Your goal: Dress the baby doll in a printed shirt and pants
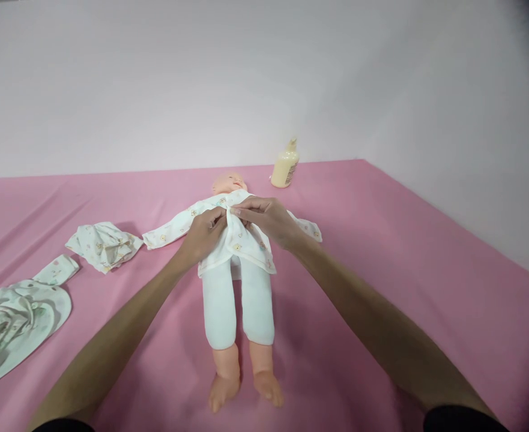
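On its back lies a baby doll [225, 373], feet toward me and head at the far end. It wears white trousers [219, 306] and a white patterned baby shirt [246, 243] with long sleeves spread to both sides. My left hand [205, 234] pinches the shirt's front edge at the chest. From the other side my right hand [266, 219] grips the same front opening, its fingertips almost meeting those of the left. Whatever fastening lies between the fingertips is too small to make out.
A pink cloth [358, 372] covers the table. Behind the doll's head stands a cream pump bottle [285, 168]. At left lie a crumpled patterned cloth [105, 245] and another patterned baby garment [25, 318]. A pale wall [156, 84] rises along the back and right.
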The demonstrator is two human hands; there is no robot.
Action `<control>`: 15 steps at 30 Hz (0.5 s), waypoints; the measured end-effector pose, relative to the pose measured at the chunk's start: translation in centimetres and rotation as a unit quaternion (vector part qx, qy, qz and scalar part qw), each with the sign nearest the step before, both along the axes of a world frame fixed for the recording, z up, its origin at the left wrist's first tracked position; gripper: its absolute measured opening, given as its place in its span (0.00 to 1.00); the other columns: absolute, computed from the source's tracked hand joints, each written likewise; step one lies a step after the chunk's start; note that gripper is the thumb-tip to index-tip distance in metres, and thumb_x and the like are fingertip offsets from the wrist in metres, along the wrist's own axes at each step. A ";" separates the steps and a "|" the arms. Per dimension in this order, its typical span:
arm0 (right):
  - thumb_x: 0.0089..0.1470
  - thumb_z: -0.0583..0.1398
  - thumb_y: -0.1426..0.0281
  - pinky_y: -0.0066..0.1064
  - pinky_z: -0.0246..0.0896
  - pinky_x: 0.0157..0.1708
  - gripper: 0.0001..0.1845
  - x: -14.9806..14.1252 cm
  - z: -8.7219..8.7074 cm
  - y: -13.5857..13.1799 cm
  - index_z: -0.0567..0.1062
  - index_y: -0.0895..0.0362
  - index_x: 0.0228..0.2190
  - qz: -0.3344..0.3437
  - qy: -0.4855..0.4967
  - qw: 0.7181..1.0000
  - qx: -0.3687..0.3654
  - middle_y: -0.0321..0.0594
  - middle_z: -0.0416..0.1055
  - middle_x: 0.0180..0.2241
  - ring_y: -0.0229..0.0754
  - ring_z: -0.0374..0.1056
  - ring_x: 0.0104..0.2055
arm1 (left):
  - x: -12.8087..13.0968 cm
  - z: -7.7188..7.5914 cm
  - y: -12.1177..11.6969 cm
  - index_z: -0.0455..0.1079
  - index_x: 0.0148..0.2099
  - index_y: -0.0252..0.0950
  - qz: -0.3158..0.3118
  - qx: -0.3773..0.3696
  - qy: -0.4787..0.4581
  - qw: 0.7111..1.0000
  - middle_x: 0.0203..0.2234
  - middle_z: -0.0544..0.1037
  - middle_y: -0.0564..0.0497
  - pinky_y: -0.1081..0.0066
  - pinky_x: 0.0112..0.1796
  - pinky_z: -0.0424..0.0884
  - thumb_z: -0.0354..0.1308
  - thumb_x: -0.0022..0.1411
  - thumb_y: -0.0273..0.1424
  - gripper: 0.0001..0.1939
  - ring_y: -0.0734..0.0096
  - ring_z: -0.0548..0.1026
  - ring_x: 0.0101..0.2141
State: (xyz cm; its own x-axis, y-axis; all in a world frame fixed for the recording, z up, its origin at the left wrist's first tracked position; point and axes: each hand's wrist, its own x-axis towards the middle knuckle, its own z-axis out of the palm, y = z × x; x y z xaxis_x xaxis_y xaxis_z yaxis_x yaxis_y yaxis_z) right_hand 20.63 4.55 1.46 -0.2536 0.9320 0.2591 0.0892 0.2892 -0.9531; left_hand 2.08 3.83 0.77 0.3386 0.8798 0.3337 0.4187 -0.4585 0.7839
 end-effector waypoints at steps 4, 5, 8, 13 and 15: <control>0.52 0.65 0.56 0.29 0.63 0.33 0.15 0.0 -0.6 0.2 0.81 0.55 0.31 0.002 -0.019 0.999 0.029 0.39 0.74 0.36 0.36 0.65 0.32 | 0.0 -0.1 -0.1 0.60 0.28 0.37 -0.004 0.025 0.015 1.000 0.27 0.71 0.53 0.72 0.34 0.62 0.45 0.69 0.35 0.15 0.71 0.68 0.32; 0.53 0.65 0.56 0.29 0.62 0.34 0.15 0.0 -0.8 0.3 0.81 0.55 0.31 0.003 -0.021 0.999 0.035 0.39 0.74 0.36 0.36 0.65 0.32 | 0.0 -0.1 -0.1 0.59 0.28 0.37 -0.004 0.034 0.026 0.999 0.27 0.71 0.53 0.71 0.35 0.62 0.45 0.69 0.35 0.16 0.71 0.68 0.32; 0.55 0.63 0.56 0.29 0.62 0.36 0.15 -0.2 -1.3 0.5 0.80 0.55 0.32 0.005 -0.020 0.998 0.056 0.38 0.74 0.36 0.37 0.66 0.34 | 0.1 -0.2 -0.1 0.58 0.28 0.37 0.003 0.060 0.072 0.996 0.26 0.70 0.52 0.69 0.36 0.61 0.44 0.68 0.31 0.15 0.69 0.67 0.33; 0.58 0.61 0.57 0.31 0.62 0.42 0.14 -0.5 -1.8 0.5 0.79 0.54 0.33 -0.007 -0.034 0.991 0.127 0.38 0.74 0.35 0.39 0.68 0.39 | -0.1 0.2 -0.2 0.56 0.29 0.37 -0.022 0.041 0.090 0.995 0.27 0.68 0.52 0.69 0.36 0.61 0.42 0.69 0.31 0.14 0.69 0.65 0.33; 0.60 0.60 0.57 0.32 0.61 0.41 0.14 -0.6 -2.0 0.6 0.79 0.54 0.33 -0.017 -0.050 0.985 0.165 0.38 0.73 0.34 0.40 0.67 0.39 | -0.3 0.7 -0.4 0.56 0.29 0.37 -0.044 0.002 0.085 0.995 0.28 0.68 0.53 0.70 0.35 0.62 0.43 0.67 0.30 0.12 0.70 0.66 0.33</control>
State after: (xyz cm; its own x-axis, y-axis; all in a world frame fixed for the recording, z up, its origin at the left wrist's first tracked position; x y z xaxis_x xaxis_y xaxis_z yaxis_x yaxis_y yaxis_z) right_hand 20.03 5.11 -0.49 -0.2636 0.8098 0.5242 0.1921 0.5766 -0.7941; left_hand 1.78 3.47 1.49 0.4658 0.8429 0.2693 0.5028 -0.5025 0.7034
